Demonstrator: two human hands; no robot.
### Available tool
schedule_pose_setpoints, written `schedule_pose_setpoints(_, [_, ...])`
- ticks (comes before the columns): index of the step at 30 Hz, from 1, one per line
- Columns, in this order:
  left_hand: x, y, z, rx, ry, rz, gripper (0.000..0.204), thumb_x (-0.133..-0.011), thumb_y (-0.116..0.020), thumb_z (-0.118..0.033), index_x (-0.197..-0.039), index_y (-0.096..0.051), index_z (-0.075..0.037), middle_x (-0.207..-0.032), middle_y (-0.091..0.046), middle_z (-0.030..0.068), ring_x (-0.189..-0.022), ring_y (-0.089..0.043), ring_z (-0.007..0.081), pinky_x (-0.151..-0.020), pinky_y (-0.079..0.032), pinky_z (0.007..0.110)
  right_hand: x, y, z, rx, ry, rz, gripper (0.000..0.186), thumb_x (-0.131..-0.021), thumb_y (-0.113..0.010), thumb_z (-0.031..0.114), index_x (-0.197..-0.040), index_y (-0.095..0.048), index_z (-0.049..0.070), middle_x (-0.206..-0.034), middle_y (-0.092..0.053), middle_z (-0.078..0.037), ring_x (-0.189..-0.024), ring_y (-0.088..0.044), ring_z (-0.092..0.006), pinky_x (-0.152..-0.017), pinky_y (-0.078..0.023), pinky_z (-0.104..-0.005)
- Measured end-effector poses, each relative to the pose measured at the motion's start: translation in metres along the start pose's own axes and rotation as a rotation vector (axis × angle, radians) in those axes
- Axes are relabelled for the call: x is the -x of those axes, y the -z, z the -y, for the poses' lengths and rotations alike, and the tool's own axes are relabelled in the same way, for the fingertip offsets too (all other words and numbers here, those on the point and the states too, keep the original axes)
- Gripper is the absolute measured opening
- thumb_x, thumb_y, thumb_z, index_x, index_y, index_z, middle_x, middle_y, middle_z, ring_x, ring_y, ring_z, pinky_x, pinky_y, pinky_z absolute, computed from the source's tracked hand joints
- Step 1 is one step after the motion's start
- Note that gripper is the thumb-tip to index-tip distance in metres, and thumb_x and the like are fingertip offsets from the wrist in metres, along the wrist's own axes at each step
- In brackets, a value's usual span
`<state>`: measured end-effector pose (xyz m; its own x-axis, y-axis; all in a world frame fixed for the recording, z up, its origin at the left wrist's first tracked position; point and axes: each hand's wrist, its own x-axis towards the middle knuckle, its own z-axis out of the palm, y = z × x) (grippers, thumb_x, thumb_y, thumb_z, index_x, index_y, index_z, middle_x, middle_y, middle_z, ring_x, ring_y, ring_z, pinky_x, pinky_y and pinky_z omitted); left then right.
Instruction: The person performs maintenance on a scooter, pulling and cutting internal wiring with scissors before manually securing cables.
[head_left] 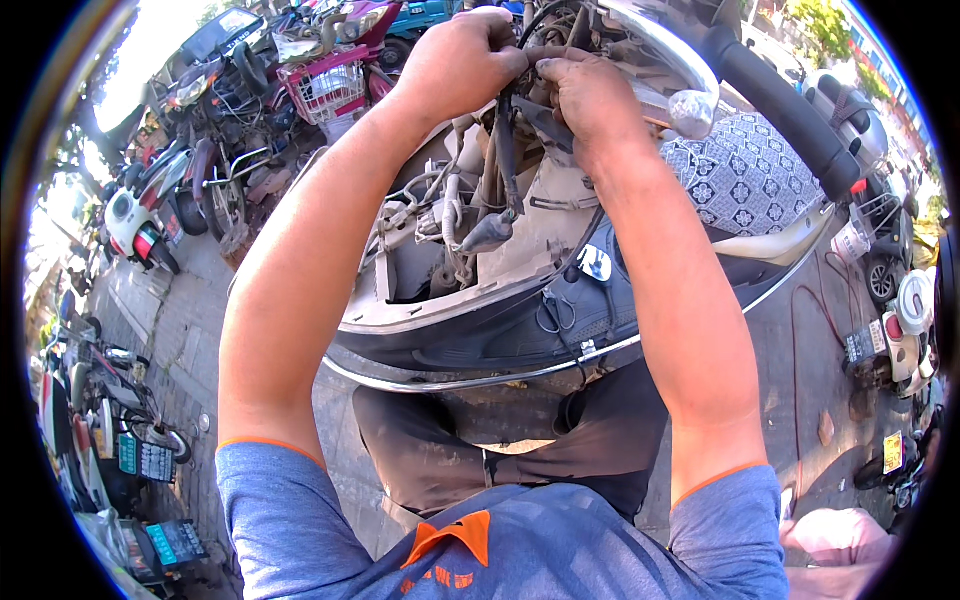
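Note:
High in the head view, my left hand has its fingers closed around a black cable in the exposed front of a scooter. Just right of it, my right hand is closed, thumb and forefinger close to that cable; what they hold is too small to tell. Below both hands are a loose wiring harness and a dusty inner panel, with its cover off. A chrome brake lever and a black handlebar grip lie to the right of my right hand.
The scooter's patterned seat is at right, scissors on its dark footboard. Parked scooters and a pink basket crowd the surroundings. A red hose crosses the paving. Something pink, possibly another person, is lower right.

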<state>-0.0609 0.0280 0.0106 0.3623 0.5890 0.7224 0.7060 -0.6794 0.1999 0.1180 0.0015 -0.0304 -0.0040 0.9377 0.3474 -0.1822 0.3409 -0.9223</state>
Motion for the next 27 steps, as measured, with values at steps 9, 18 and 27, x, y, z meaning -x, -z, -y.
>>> schedule_pose_setpoints(9, [0.019, -0.017, 0.025, 0.971, 0.575, 0.164, 0.026, -0.109, -0.064, -0.025, -0.126, -0.068, -0.006, -0.095, -0.066, -0.0021, -0.079, -0.061, 0.0061, -0.072, -0.053, 0.025, 0.034, 0.001, 0.022, 0.634, 0.213, 0.113, 0.023, -0.103, -0.064, 0.017, -0.115, -0.077, 0.004, -0.094, -0.07, -0.003, -0.085, -0.064, -0.015, -0.08, -0.05, -0.0309])
schedule_pose_setpoints(18, [0.082, -0.02, -0.031, 0.883, 0.714, -0.052, 0.038, -0.095, -0.081, -0.03, -0.111, -0.068, 0.003, -0.098, -0.071, 0.0074, -0.084, -0.063, 0.0117, -0.075, -0.052, 0.028, 0.09, -0.005, 0.021, 1.159, 0.637, -0.023, 0.027, -0.098, -0.069, 0.021, -0.123, -0.073, 0.011, -0.115, -0.07, -0.013, -0.107, -0.07, -0.0367, -0.093, -0.056, -0.0462])
schedule_pose_setpoints(27, [0.1, -0.056, -0.004, 0.135, 0.107, -0.155, 0.036, -0.112, -0.052, -0.02, -0.134, -0.063, 0.005, -0.114, -0.072, 0.024, -0.102, -0.072, 0.0314, -0.091, -0.055, 0.043, 0.095, 0.01, -0.002, 0.818, 0.632, -0.14, 0.03, -0.094, -0.072, 0.026, -0.115, -0.073, 0.005, -0.113, -0.072, -0.019, -0.109, -0.067, -0.0422, -0.097, -0.054, -0.0501])
